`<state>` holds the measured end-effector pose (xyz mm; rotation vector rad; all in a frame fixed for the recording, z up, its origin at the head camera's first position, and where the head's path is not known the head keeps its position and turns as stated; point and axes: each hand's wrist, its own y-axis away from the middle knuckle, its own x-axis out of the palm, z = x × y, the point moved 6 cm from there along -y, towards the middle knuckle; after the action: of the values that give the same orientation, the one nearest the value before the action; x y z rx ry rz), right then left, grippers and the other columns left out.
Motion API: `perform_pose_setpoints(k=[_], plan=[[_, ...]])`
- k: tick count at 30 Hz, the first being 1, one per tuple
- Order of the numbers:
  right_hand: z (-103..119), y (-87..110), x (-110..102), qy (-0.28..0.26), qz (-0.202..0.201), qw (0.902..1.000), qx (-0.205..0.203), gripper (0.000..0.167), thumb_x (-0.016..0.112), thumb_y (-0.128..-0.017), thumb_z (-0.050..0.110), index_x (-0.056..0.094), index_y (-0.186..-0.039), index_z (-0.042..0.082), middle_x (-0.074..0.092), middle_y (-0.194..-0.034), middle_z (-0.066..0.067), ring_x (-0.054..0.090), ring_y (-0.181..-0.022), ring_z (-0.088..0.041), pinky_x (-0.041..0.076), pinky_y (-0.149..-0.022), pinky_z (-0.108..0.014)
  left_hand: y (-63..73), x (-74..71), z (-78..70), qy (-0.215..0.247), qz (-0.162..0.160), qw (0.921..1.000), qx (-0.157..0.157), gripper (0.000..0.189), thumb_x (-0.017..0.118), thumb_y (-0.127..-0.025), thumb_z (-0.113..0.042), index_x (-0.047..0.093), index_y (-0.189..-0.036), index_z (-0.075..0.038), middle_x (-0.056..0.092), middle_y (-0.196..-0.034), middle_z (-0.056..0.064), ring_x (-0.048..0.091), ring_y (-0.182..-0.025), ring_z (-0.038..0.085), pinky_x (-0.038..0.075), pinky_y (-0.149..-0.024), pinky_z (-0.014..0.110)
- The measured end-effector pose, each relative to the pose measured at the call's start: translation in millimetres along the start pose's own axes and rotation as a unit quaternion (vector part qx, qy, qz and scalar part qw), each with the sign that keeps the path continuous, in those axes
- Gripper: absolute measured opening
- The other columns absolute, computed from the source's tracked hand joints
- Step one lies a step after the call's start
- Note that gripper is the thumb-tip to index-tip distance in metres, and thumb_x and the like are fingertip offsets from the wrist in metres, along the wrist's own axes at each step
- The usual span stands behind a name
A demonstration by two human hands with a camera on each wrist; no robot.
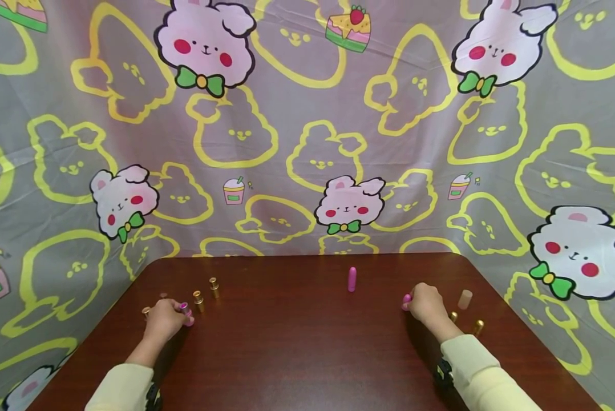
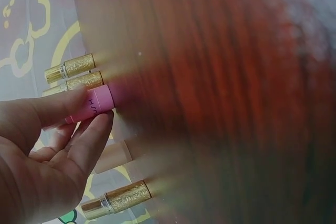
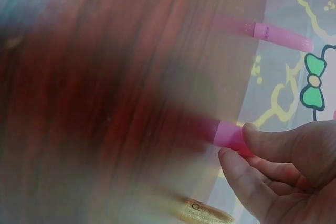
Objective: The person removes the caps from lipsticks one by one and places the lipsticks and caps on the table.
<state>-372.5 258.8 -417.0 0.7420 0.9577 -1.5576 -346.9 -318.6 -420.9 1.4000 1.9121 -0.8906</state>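
At the table's left side my left hand pinches a pink lipstick tube between thumb and fingers; its top end shows purple in the head view. Gold lipstick tubes stand just beyond that hand, and another gold tube is on its near side with a brownish tube. Over on the right, my right hand pinches a pink lipstick cap low at the table. A second pink rounded cap or tube stands upright toward the back, apart from both hands.
A brown wooden table lies between the hands. Past the right hand stand a pale beige cap and gold caps. A patterned cloth with cartoon rabbits hangs behind the table's back edge.
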Motion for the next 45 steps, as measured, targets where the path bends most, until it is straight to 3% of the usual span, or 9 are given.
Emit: perform_pose_setpoints(k=[7,10,13,20,23,27,30,37,45], plan=[[2.0,-1.1,-4.4,0.013,-0.010,0.9997,-0.016,0.045,0.078,-0.073,0.005,0.043,-0.045,0.012,0.030,-0.046,0.005,0.037,-0.051,-0.018,0.034,-0.051,-0.031,0.5,-1.2,2.1,0.007,0.001,1.0000,-0.006,0.019,0.082,-0.070,-0.006,0.065,-0.067,0.002,0.061,-0.060,0.004,0.053,-0.065,0.028,0.036,-0.081,0.056],[4.0,-2.2,-9.5,0.002,-0.007,0.9999,-0.013,0.037,0.075,-0.074,0.004,0.049,-0.047,0.009,0.036,-0.046,0.003,0.039,-0.051,-0.019,0.034,-0.049,-0.031,0.6,-2.2,1.4,0.010,-0.002,0.9999,-0.004,0.019,0.082,-0.070,-0.006,0.065,-0.067,0.002,0.061,-0.059,0.004,0.052,-0.064,0.027,0.036,-0.080,0.055],[9.2,-4.1,-16.4,-0.006,-0.006,0.9999,-0.011,0.029,0.073,-0.076,0.004,0.056,-0.052,0.006,0.044,-0.048,0.001,0.042,-0.050,-0.019,0.034,-0.046,-0.029,-0.1,-3.0,0.8,0.012,-0.004,0.9999,-0.001,0.020,0.083,-0.070,-0.006,0.065,-0.066,0.002,0.060,-0.058,0.003,0.052,-0.064,0.028,0.031,-0.088,0.060],[31.5,-9.4,-20.8,-0.028,-0.002,0.9996,-0.011,0.016,0.075,-0.082,0.009,0.071,-0.082,-0.007,0.064,-0.064,-0.008,0.055,-0.054,-0.017,0.048,-0.053,-0.034,-0.7,-4.1,0.5,0.017,-0.011,0.9998,0.006,0.020,0.083,-0.069,-0.005,0.065,-0.067,0.002,0.061,-0.058,0.004,0.055,-0.064,0.030,0.021,-0.097,0.063],[42.1,-13.9,-14.7,-0.040,-0.006,0.9989,-0.022,0.023,0.076,-0.083,0.011,0.071,-0.095,-0.009,0.070,-0.083,-0.018,0.064,-0.066,-0.023,0.054,-0.063,-0.041,-1.1,-3.6,-0.4,0.014,-0.015,0.9997,0.012,0.019,0.083,-0.068,-0.006,0.065,-0.066,0.002,0.062,-0.059,0.005,0.057,-0.065,0.031,0.018,-0.100,0.065],[55.3,-23.0,-0.6,-0.056,-0.014,0.9973,-0.046,0.029,0.076,-0.084,0.014,0.071,-0.100,-0.009,0.069,-0.099,-0.023,0.066,-0.085,-0.033,0.055,-0.072,-0.047,-1.6,-2.9,-1.0,0.015,-0.019,0.9996,0.015,0.019,0.082,-0.069,-0.005,0.065,-0.066,0.002,0.061,-0.058,0.004,0.058,-0.065,0.032,0.012,-0.102,0.067],[64.8,-30.2,9.5,-0.073,-0.019,0.9952,-0.062,0.030,0.077,-0.083,0.015,0.070,-0.103,-0.007,0.069,-0.101,-0.021,0.064,-0.092,-0.036,0.054,-0.076,-0.047,-1.1,-2.9,-0.5,0.016,-0.019,0.9996,0.011,0.020,0.082,-0.069,-0.005,0.064,-0.065,0.002,0.061,-0.058,0.004,0.057,-0.065,0.031,0.011,-0.103,0.067],[79.4,-40.8,26.5,-0.107,-0.016,0.9915,-0.073,0.033,0.078,-0.082,0.014,0.070,-0.107,-0.006,0.069,-0.104,-0.020,0.064,-0.094,-0.034,0.054,-0.079,-0.047,0.9,-3.6,0.3,0.012,-0.018,0.9997,0.007,0.021,0.082,-0.069,-0.006,0.062,-0.064,0.000,0.058,-0.057,0.002,0.053,-0.062,0.029,0.022,-0.097,0.064],[90.7,-49.3,38.4,-0.106,-0.018,0.9911,-0.078,0.031,0.079,-0.081,0.014,0.071,-0.105,-0.004,0.070,-0.103,-0.019,0.064,-0.093,-0.034,0.052,-0.082,-0.048,1.0,-0.6,1.3,0.016,-0.016,0.9997,0.010,0.017,0.079,-0.070,-0.005,0.064,-0.064,0.000,0.062,-0.058,0.004,0.057,-0.063,0.028,0.016,-0.101,0.067]])
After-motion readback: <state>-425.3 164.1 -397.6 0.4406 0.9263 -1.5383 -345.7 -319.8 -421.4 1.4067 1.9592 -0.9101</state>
